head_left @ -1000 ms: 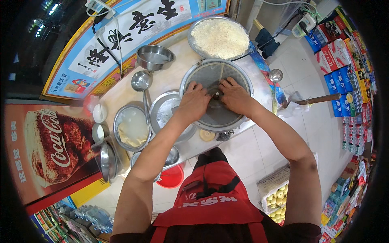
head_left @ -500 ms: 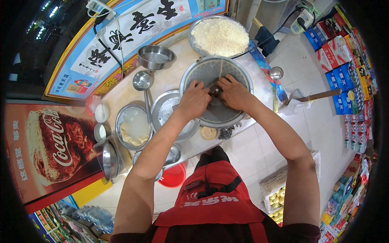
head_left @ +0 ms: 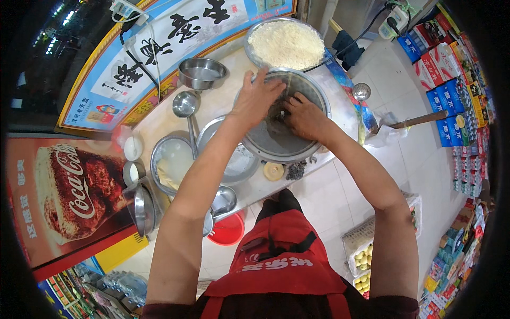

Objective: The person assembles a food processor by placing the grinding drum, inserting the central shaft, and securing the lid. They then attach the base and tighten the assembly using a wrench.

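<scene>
A large round metal drum [head_left: 322, 95] with a dark grey inside stands at the table's edge before me. At its middle is a small dark fitting [head_left: 280, 114] with a shiny spot. My right hand [head_left: 307, 120] reaches into the drum, fingers bent in against this fitting; what the fingertips hold is hidden. Above the drum's left side, my left hand [head_left: 258, 97] is open with its fingers spread, holding nothing I can see. Behind the drum stands a wide bowl heaped with pale yellow flour or powder [head_left: 287, 47].
Left of the drum are a ladle [head_left: 185, 105], an empty steel bowl [head_left: 203, 73], a basin with white residue [head_left: 241, 166] and a bowl of cloudy liquid [head_left: 175, 159]. A pale ring-shaped piece [head_left: 273, 171] and dark metal parts [head_left: 296, 170] lie at the near edge. A skimmer [head_left: 362, 92] is at right.
My left hand has lifted away from the drum's middle, up and slightly left, and its fingers have spread. The right hand stays at the central fitting.
</scene>
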The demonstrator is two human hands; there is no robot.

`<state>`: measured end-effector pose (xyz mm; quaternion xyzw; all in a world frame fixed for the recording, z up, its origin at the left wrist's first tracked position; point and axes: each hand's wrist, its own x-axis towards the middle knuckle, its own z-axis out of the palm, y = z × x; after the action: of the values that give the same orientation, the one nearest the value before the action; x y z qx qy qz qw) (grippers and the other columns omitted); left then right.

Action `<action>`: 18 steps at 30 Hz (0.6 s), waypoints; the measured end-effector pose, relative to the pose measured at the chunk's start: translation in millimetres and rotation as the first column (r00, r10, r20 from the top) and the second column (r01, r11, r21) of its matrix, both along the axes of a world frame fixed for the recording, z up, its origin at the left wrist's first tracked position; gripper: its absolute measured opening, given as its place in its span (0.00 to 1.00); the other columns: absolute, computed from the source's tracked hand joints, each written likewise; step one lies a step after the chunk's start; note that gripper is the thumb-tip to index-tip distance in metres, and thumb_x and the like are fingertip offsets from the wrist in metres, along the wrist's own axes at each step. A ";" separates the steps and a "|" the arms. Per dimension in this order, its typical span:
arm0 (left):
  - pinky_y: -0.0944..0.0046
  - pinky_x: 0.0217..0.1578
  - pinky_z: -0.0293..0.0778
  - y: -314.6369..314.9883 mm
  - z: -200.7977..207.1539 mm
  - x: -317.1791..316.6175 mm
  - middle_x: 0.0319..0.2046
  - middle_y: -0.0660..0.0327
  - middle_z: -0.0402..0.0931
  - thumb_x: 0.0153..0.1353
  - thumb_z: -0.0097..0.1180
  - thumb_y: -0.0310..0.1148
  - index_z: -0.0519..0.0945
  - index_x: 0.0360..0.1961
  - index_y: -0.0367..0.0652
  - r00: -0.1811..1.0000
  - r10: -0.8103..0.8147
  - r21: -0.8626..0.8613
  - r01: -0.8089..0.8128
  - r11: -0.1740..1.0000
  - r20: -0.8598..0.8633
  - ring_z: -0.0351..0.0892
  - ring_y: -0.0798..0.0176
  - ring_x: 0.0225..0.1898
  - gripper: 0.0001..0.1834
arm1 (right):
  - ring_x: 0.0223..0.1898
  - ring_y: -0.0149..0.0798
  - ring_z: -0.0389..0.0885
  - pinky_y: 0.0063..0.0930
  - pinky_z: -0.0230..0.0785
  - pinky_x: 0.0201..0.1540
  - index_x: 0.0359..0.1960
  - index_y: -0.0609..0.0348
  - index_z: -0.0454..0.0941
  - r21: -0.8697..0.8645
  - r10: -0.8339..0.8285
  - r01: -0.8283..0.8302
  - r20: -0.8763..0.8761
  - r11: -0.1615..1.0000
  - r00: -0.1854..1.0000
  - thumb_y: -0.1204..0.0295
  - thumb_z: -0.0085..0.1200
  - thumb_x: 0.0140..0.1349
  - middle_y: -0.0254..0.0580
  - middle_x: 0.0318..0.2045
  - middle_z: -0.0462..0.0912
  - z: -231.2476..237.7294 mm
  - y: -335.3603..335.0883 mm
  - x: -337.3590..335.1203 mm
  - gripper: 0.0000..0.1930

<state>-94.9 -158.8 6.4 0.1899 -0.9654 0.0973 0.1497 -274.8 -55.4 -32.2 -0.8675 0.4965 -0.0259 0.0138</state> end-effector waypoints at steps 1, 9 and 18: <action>0.42 0.61 0.57 -2.9 1.2 -2.6 0.56 0.60 0.72 0.52 0.59 0.24 0.81 0.55 0.51 0.998 0.061 -0.052 -0.061 0.997 -0.003 0.60 0.47 0.67 0.25 | 0.62 0.43 0.69 0.43 0.53 0.70 0.38 0.46 0.89 0.015 0.006 -0.006 0.000 1.000 1.000 0.65 0.60 0.50 0.41 0.55 0.77 1.1 0.3 -1.3 0.13; 0.35 0.63 0.48 -22.0 4.3 -6.2 0.60 0.55 0.69 0.55 0.65 0.33 0.81 0.53 0.52 0.790 0.522 0.369 -0.403 0.837 -0.321 0.58 0.44 0.65 0.22 | 0.62 0.42 0.69 0.42 0.52 0.70 0.36 0.46 0.90 0.010 -0.005 0.005 0.064 1.000 0.998 0.66 0.61 0.49 0.42 0.55 0.77 3.7 -0.2 0.9 0.12; 0.50 0.60 0.58 -1.3 -4.3 14.5 0.45 0.61 0.79 0.56 0.65 0.36 0.84 0.45 0.47 0.999 0.032 0.520 -0.048 0.853 0.040 0.69 0.52 0.57 0.15 | 0.62 0.42 0.69 0.42 0.51 0.71 0.35 0.48 0.90 0.031 -0.009 0.009 -0.009 0.999 1.000 0.65 0.60 0.52 0.41 0.55 0.78 -4.3 0.2 -0.9 0.11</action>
<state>-80.4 -160.1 2.1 0.2420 -0.9537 -0.1616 0.0762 -275.7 -55.2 -36.5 -0.8652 0.5007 -0.0144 0.0247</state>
